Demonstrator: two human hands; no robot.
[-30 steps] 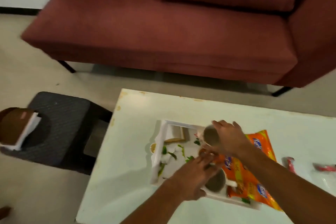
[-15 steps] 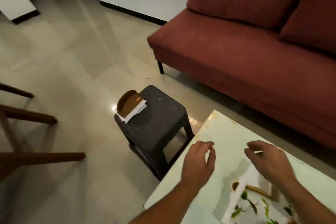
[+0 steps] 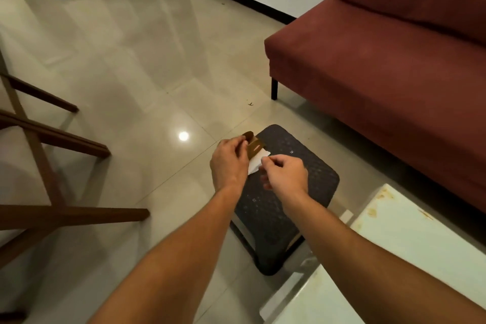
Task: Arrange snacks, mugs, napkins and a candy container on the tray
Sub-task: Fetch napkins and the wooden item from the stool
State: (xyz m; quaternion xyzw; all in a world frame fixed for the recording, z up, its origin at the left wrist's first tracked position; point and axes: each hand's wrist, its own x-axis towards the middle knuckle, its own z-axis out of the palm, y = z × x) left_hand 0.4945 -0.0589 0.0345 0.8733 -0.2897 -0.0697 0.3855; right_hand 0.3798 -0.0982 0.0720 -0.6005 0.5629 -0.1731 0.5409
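Observation:
A brown napkin holder (image 3: 254,145) with white napkins (image 3: 255,164) in it stands on the far left corner of a dark stool (image 3: 292,192). My left hand (image 3: 228,163) is curled around the holder's left side, thumb against its brown edge. My right hand (image 3: 285,173) is over the stool just right of the holder, with thumb and forefinger pinched on the top corner of the white napkins. Most of the holder is hidden behind my left hand. The tray, mugs and snacks are out of view.
The white table's corner (image 3: 399,250) is at the lower right, next to the stool. A dark red sofa (image 3: 381,73) fills the upper right. Wooden chair legs (image 3: 52,139) stand at the left on the glossy tiled floor (image 3: 147,60).
My view has swung left from the table and tray to the stool. Both hands have left the mugs, crossed the table's edge and reached the napkin holder.

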